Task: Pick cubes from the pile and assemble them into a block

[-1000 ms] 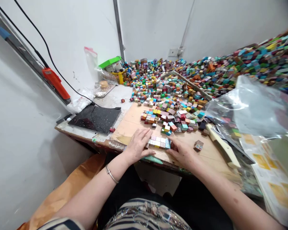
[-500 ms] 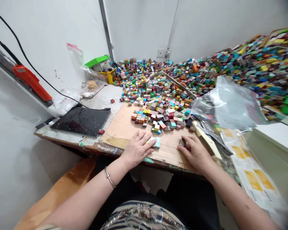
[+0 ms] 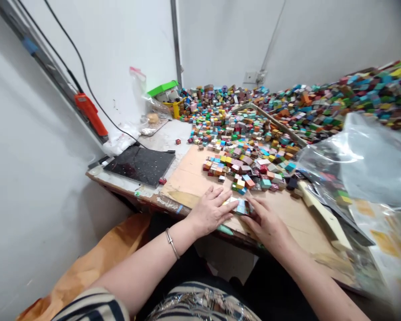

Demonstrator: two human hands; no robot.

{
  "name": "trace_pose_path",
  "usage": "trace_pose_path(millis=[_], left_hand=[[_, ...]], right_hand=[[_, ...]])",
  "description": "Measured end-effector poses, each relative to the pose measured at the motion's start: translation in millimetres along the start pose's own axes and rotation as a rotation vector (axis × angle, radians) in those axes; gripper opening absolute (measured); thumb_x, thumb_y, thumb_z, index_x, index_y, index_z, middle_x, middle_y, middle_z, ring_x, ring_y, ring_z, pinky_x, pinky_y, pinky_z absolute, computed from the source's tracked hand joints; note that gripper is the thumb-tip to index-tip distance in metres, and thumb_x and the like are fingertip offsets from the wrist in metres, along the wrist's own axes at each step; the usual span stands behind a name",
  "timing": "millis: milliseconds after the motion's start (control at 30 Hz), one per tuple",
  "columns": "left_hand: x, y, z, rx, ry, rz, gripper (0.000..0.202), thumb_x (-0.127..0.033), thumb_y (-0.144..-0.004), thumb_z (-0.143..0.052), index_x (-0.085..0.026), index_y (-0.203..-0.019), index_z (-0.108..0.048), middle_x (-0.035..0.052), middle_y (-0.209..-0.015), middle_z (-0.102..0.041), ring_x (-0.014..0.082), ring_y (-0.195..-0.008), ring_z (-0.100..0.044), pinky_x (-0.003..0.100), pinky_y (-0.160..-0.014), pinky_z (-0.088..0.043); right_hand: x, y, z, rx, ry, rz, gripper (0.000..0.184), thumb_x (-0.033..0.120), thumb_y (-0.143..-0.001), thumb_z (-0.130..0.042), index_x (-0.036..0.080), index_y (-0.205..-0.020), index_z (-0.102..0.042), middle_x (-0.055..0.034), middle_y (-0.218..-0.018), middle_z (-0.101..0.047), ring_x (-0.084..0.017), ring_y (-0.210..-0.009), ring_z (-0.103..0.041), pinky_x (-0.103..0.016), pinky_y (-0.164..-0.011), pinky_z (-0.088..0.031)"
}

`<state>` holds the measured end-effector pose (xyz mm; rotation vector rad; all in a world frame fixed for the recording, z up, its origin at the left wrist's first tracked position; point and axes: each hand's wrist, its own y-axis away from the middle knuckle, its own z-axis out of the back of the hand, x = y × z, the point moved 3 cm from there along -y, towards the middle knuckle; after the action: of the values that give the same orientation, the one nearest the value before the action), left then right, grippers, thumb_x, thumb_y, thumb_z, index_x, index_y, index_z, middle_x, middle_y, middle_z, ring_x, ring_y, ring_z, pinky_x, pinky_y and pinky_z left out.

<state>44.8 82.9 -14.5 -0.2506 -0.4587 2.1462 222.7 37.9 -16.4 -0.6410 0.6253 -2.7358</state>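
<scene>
On the wooden board (image 3: pixel 182 180), near its front edge, lies a short row of small white and light-blue cubes (image 3: pixel 241 206). My left hand (image 3: pixel 211 210) lies over the left part of this row, fingers stretched out and partly covering it. From the right, my right hand (image 3: pixel 264 220) pinches a small dark cube (image 3: pixel 248 206) against the row's right end; fingers hide most of that cube. Just beyond my hands sits a cluster of colourful cubes (image 3: pixel 242 167), some lined up in blocks, others loose.
Behind, a large heap of mixed cubes (image 3: pixel 324 104) rises along the wall. A cream-handled tool (image 3: pixel 322 214) and a clear plastic bag (image 3: pixel 364 156) lie at the right. A black plate (image 3: pixel 140 165) sits at the left, below a hanging orange tool (image 3: pixel 91 113).
My right hand has moved left with the dark cube and brought it up to the row. My left hand stays on the row. The whole view has shifted.
</scene>
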Motion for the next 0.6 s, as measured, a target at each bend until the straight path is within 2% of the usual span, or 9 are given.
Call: trace_pose_path(millis=[100,167,233,333,433,600], left_hand=[[-1.4,0.7,7.4,-0.016,0.003,0.058,0.063,-0.054,-0.074,-0.031,-0.035,-0.134,-0.020,-0.0004,-0.145,-0.023,0.0203,-0.136,-0.026,0.044,-0.113,-0.037],[-0.5,4.4,14.5,-0.030,0.028,0.160,0.069,-0.056,-0.073,-0.030,-0.028,-0.136,-0.018,0.0028,-0.146,-0.022,0.0190,-0.136,-0.026,0.042,-0.114,-0.037],[3.0,11.4,20.3,-0.039,0.070,0.326,0.068,-0.057,-0.072,-0.032,-0.024,-0.132,-0.027,0.0047,-0.138,-0.034,0.0167,-0.126,-0.036,0.039,-0.109,-0.042],[8.4,23.9,23.1,-0.013,0.116,0.540,0.055,-0.057,-0.072,-0.034,-0.024,-0.113,-0.047,0.0056,-0.112,-0.051,0.0133,-0.103,-0.046,0.035,-0.093,-0.047],[10.2,29.4,21.1,0.008,0.139,0.585,0.040,-0.046,-0.077,-0.032,-0.025,-0.104,-0.052,0.0044,-0.098,-0.053,0.0105,-0.094,-0.046,0.031,-0.086,-0.047],[12.1,27.7,20.5,0.009,0.166,0.555,0.034,-0.037,-0.079,-0.031,-0.026,-0.104,-0.052,0.0026,-0.097,-0.054,0.0081,-0.095,-0.046,0.028,-0.088,-0.046]], right_hand=[[2.9,0.6,1.7,-0.082,0.133,0.048,0.057,0.044,-0.081,-0.049,0.005,-0.123,-0.045,-0.0184,-0.109,-0.051,-0.026,-0.098,-0.051,-0.038,-0.082,-0.046],[5.8,-0.8,-0.5,-0.086,0.202,0.072,0.060,0.049,-0.082,-0.044,0.008,-0.126,-0.043,-0.0179,-0.113,-0.050,-0.027,-0.100,-0.051,-0.039,-0.081,-0.045],[9.2,-3.2,-4.1,-0.085,0.274,0.106,0.059,0.052,-0.085,-0.038,0.011,-0.127,-0.042,-0.0169,-0.118,-0.050,-0.028,-0.103,-0.050,-0.041,-0.080,-0.043],[14.3,-6.9,-9.3,-0.095,0.346,0.148,0.056,0.052,-0.086,-0.035,0.014,-0.126,-0.045,-0.0160,-0.121,-0.049,-0.027,-0.105,-0.050,-0.042,-0.081,-0.039],[17.3,-9.7,-12.1,-0.088,0.356,0.119,0.051,0.050,-0.086,-0.037,0.017,-0.121,-0.052,-0.0138,-0.122,-0.049,-0.026,-0.100,-0.051,-0.041,-0.083,-0.037],[19.1,-7.8,-14.1,-0.029,0.343,0.021,0.047,0.047,-0.085,-0.041,0.019,-0.121,-0.054,-0.0112,-0.126,-0.046,-0.026,-0.104,-0.048,-0.041,-0.087,-0.035]])
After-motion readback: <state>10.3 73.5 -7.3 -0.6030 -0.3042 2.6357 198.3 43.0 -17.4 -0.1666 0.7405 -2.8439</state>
